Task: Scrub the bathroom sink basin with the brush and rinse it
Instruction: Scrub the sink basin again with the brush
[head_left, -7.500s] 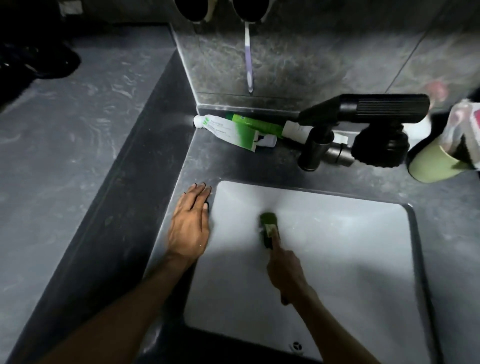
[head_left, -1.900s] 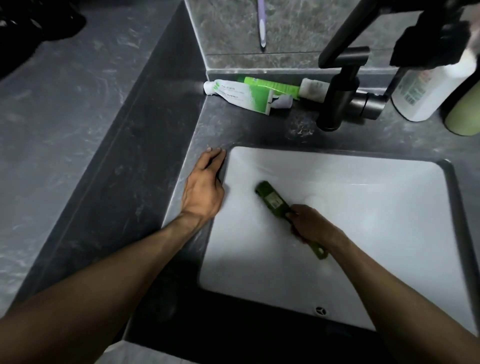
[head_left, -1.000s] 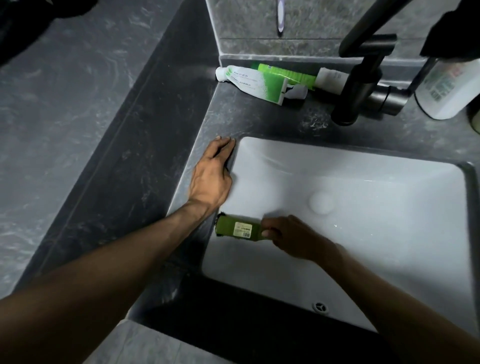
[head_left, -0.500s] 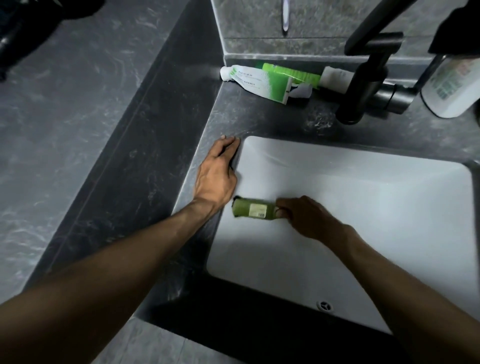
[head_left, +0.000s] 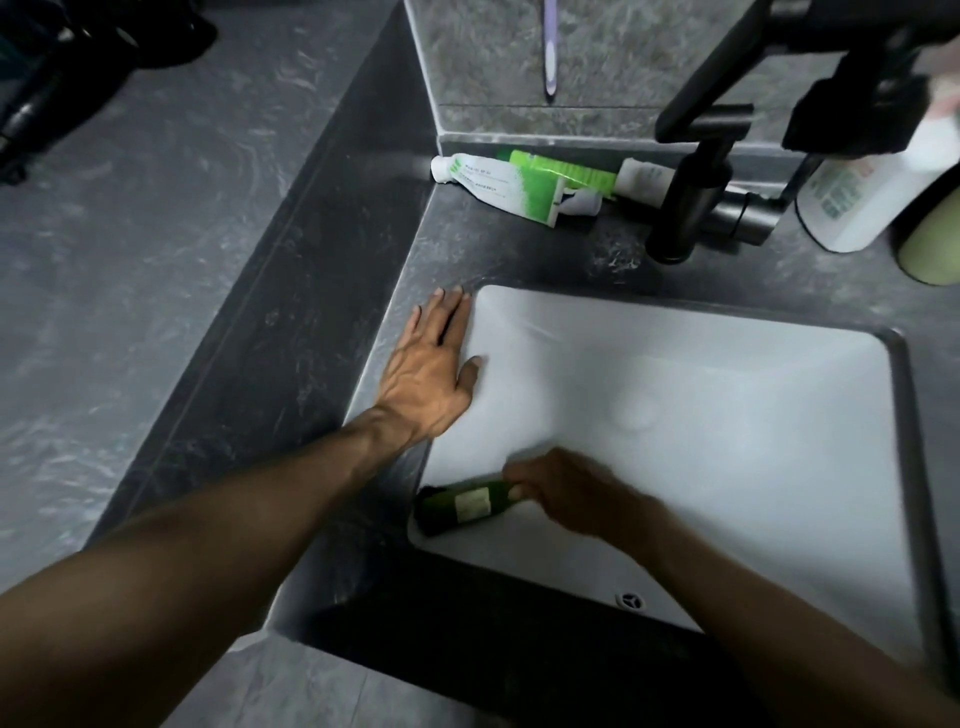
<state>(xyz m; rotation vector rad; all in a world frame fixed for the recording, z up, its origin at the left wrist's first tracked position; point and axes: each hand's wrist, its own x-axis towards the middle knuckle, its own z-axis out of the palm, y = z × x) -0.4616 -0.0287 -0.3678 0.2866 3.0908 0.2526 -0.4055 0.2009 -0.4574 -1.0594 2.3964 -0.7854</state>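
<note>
Head view: the sink basin (head_left: 727, 415) is white and smooth, shaped like a box with round corners. It sits down in a dark grey counter (head_left: 519, 254) that looks like cloudy stone.

Inside the basin, at about 8 o'clock, is the brush (head_left: 467, 506). It is long and dark green, with a small pale label on its back. Its tip is at the basin's left wall, near the front corner. The right hand (head_left: 576, 499) looks blurry, and its fingers wrap round the brush handle and hold it. That arm comes in from 5 o'clock.

The left hand (head_left: 431, 374) lies flat on the basin's rim at 10 o'clock. Its fingers are straight and hold nothing, and the thumb dips over the edge.

At 12 o'clock a black tap (head_left: 685, 208) stands on the counter. At the tap's 9 o'clock lie a soft white tube (head_left: 498, 184) and a green tube (head_left: 566, 171). At 2 o'clock stand a white plastic bottle (head_left: 872, 197) and a pale green cup (head_left: 930, 249). I cannot tell what is inside them.
</note>
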